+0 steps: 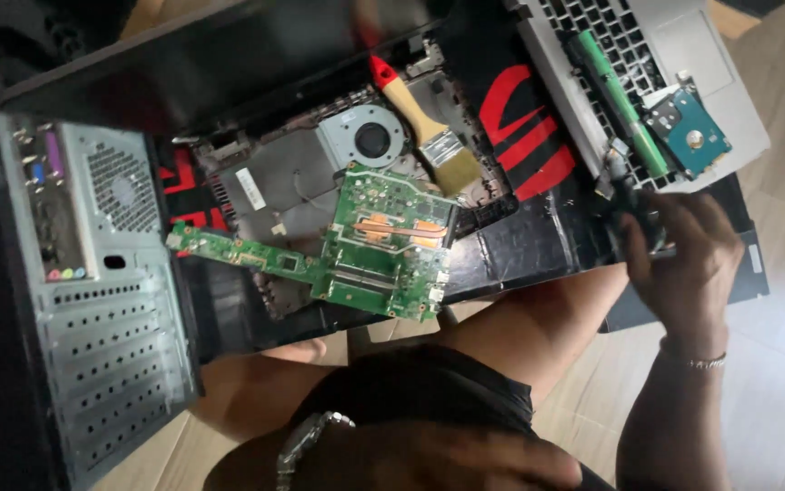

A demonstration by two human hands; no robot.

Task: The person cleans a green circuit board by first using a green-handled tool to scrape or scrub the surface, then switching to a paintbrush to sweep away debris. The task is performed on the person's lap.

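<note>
A small white rectangular label (250, 188) is sitting on the grey metal shield inside the opened laptop base, tilted, just left of the round fan. A pale label (753, 258) is showing on the dark flat thing at the far right edge. No packages, signs or lit screens are showing.

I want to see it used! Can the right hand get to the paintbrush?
Probably yes. The right hand grips a small dark part at the mat's right edge, and the paintbrush lies uncovered on the opened laptop base, but the hand would need emptying first.
</note>
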